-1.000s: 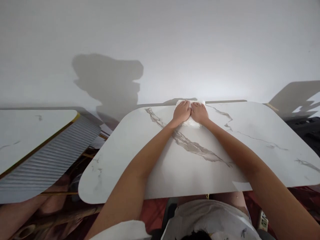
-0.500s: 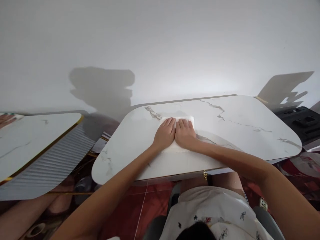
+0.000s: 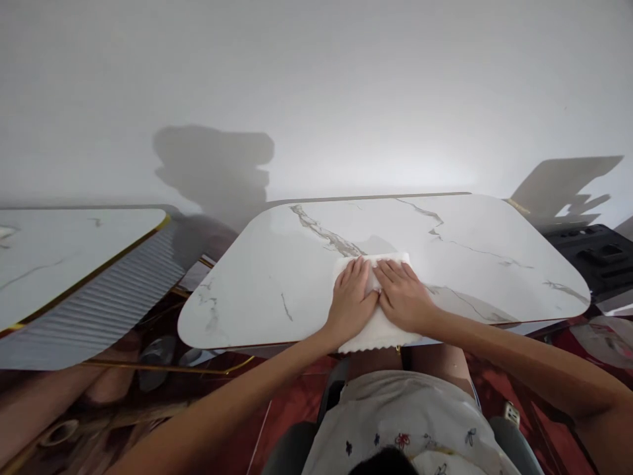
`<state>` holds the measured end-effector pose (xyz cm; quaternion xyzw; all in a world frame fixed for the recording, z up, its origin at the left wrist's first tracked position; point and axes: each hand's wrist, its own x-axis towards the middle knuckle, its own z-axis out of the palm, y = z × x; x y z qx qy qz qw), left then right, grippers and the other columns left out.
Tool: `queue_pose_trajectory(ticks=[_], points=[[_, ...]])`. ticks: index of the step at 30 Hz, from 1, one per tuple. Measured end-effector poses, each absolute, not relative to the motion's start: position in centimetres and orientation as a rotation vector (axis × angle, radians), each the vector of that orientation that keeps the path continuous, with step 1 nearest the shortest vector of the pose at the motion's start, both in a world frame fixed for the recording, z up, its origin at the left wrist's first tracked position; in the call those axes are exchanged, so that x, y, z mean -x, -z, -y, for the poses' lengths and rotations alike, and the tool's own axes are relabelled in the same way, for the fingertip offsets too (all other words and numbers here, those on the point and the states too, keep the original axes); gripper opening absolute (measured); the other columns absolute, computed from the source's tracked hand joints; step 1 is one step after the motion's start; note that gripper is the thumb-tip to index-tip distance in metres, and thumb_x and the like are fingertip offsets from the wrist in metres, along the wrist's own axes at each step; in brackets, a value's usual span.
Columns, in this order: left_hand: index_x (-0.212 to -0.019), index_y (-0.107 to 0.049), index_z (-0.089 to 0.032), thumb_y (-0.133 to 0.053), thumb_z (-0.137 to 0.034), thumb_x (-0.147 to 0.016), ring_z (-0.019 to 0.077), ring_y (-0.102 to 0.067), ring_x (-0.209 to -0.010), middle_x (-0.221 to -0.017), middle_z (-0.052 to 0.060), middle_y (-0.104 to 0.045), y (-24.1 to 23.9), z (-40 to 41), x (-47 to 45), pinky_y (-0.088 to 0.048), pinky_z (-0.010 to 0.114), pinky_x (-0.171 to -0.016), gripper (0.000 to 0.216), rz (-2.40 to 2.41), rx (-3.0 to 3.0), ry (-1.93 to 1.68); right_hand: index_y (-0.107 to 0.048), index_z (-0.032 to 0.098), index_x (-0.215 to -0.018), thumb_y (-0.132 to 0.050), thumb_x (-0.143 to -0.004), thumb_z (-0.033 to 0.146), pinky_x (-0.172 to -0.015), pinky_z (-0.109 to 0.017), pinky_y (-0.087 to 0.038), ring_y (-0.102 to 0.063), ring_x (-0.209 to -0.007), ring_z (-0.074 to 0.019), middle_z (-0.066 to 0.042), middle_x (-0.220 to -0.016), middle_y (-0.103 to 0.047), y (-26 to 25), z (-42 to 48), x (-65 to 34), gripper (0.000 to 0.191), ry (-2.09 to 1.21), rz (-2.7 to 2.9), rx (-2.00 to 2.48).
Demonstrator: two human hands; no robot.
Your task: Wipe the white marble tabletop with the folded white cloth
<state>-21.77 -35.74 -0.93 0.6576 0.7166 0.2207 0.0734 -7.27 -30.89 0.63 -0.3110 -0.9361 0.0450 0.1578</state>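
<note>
A white cloth (image 3: 388,333) with a scalloped edge lies flat at the near side of the marble-patterned tabletop (image 3: 257,277), its front part hanging slightly over the edge. My left hand (image 3: 352,298) rests palm down on the cloth's left half, fingers stretched forward. Beside it, my right hand (image 3: 403,297) presses flat on the right half with its fingers extended. The thumbs meet or nearly meet in the middle. Neither hand is wrapped round the cloth; the palms hide part of it.
To the left stands a second marble-patterned table (image 3: 74,251) with a gold edge and a ribbed side. A plain wall (image 3: 346,99) rises behind both tables. A black case-like object (image 3: 593,254) is beyond the right end. Another person's leg (image 3: 59,402) shows at lower left.
Both hands and the cloth have slid toward me and a little right, from mid-table to the near edge. The other person's hand at far left has left the view.
</note>
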Motion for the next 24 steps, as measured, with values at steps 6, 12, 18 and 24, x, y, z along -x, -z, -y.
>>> queue_pose_trajectory(ticks=[6,12,18,24], points=[[-0.14,-0.039,-0.014,-0.038,-0.025,-0.087,0.0264,-0.025,-0.143,-0.152,0.011,-0.034,-0.2,28.5,20.7,-0.022,0.045,-0.116,0.055,-2.205,-1.961,-0.616,-0.05,0.011,-0.134,-0.038,-0.089,0.018,-0.109,-0.044,-0.027,-0.04,-0.132,-0.0247,-0.012,-0.14,-0.051,-1.0,23.2,7.3,0.047,-0.157,2.681,0.873],[-0.13,-0.049,-0.012,-0.032,-0.02,-0.091,0.0255,-0.035,-0.136,-0.144,0.012,-0.045,0.2,20.9,23.6,-0.028,0.04,-0.113,0.043,-2.319,-2.09,-0.661,-0.055,0.011,-0.127,-0.039,-0.089,0.016,-0.105,-0.04,-0.03,-0.044,-0.127,-0.024,-0.013,-0.137,-0.054,-1.1,15.9,11.0,0.042,-0.125,2.654,0.872],[-0.12,-0.053,-0.014,-0.032,-0.015,-0.09,0.0266,-0.042,-0.129,-0.133,0.015,-0.053,0.2,15.7,26.7,-0.033,0.042,-0.109,0.037,-2.372,-2.15,-0.659,-0.058,0.012,-0.123,-0.039,-0.089,0.015,-0.104,-0.039,-0.03,-0.048,-0.123,-0.024,-0.011,-0.133,-0.057,-1.0,10.7,14.6,0.04,-0.118,2.632,0.901],[-0.118,-0.053,-0.014,-0.032,-0.015,-0.09,0.0262,-0.041,-0.129,-0.134,0.014,-0.052,0.6,12.4,27.7,-0.033,0.041,-0.107,0.035,-2.412,-2.127,-0.695,-0.057,0.014,-0.125,-0.04,-0.089,0.017,-0.104,-0.039,-0.032,-0.048,-0.125,-0.0228,-0.009,-0.133,-0.058,-0.5,6.8,15.8,0.04,-0.17,2.597,0.86]])
